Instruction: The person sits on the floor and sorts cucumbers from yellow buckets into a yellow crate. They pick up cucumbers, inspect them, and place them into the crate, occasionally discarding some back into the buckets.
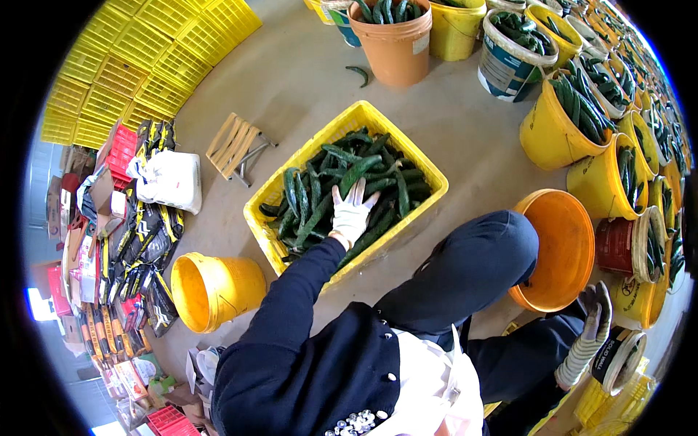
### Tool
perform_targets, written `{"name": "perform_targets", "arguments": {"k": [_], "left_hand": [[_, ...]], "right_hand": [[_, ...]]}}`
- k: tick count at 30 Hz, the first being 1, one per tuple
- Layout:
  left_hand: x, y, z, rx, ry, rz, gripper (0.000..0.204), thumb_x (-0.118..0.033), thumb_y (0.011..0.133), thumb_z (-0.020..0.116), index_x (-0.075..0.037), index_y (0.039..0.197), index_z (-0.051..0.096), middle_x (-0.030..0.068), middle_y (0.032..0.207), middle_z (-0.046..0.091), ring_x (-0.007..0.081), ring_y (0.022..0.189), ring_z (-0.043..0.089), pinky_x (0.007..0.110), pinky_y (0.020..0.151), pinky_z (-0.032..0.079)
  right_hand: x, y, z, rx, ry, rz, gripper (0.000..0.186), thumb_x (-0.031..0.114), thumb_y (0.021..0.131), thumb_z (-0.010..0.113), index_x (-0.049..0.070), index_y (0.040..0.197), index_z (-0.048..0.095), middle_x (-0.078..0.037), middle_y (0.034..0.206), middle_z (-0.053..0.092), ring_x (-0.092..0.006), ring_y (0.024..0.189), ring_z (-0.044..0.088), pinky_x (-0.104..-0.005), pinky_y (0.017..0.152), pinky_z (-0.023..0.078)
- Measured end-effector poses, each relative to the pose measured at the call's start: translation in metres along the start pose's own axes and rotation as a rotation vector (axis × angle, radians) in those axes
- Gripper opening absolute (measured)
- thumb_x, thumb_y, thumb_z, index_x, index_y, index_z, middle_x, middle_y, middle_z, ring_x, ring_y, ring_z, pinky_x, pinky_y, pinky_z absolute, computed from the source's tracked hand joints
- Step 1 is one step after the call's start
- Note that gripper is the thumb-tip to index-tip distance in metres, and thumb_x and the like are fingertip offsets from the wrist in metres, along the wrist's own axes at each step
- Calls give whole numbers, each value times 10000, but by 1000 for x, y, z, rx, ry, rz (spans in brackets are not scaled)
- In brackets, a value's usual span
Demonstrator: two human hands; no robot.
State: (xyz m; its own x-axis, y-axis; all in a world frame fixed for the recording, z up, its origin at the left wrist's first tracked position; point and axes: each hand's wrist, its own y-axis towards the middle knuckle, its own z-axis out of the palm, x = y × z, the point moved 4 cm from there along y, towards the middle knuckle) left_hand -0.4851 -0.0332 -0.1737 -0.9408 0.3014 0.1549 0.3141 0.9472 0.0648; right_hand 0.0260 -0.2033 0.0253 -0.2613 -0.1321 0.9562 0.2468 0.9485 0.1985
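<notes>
A yellow plastic crate [429,168] on the concrete floor is heaped with dark green cucumbers [313,196]. My left hand [351,212], in a white glove, lies on top of the heap with fingers spread, touching the cucumbers without closing on one. My right hand [592,330], in a striped grey glove, hangs low at the right with fingers apart and holds nothing. It is beside the rim of an empty orange bucket [563,247] and just above a small round tin [622,357]. My dark blue knee sits between the crate and the orange bucket.
An empty yellow bucket [211,291] lies tipped at the lower left. A folding wooden stool [236,149] and a white bag [171,180] lie left of the crate. Stacked yellow crates [145,58] fill the upper left. Several cucumber-filled buckets [563,120] line the top and right; one cucumber [358,74] lies loose.
</notes>
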Motion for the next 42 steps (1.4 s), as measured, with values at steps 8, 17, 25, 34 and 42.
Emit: {"name": "perform_targets", "arguments": {"k": [8,17,25,34,42], "left_hand": [[46,-19,-44,85,-509,364,374,-166,771,598,-119,1141,577,183,1241,525,356,1159,495,483,966,396],[107,-42,8,-148,-290,-511,515,-382,740,692,-173,1200,591,297,1386,296,503,1232,318,519,1033,312],[54,-111,-42,146,-370,-30,685,-412,682,720,-121,1264,507,205,1393,332,457,1256,298,560,1061,241],[66,-32,2,-12,-135,-205,857,-293,650,729,-23,1361,334,216,1360,362,377,1318,271,580,1108,97],[87,-99,-1,206,-235,78,750,-229,710,666,-161,1388,352,192,1408,327,456,1177,404,502,981,395]], "right_hand": [[31,-2,4,21,-30,7,391,129,963,446,-43,1314,431,-171,1236,545,-235,1092,563,-377,960,434],[15,-5,-15,-52,23,114,440,216,966,456,-32,1327,422,-174,1262,529,-275,1125,554,-409,985,428],[12,23,21,94,0,-3,390,169,973,429,-24,1311,442,-161,1281,513,-255,1101,571,-403,961,451],[-2,30,28,67,111,90,328,70,964,434,-15,1276,488,-123,1156,597,-214,1029,599,-362,926,469],[5,-9,-14,25,118,135,346,71,959,432,-15,1291,473,-131,1201,569,-209,1075,570,-342,947,445]]}}
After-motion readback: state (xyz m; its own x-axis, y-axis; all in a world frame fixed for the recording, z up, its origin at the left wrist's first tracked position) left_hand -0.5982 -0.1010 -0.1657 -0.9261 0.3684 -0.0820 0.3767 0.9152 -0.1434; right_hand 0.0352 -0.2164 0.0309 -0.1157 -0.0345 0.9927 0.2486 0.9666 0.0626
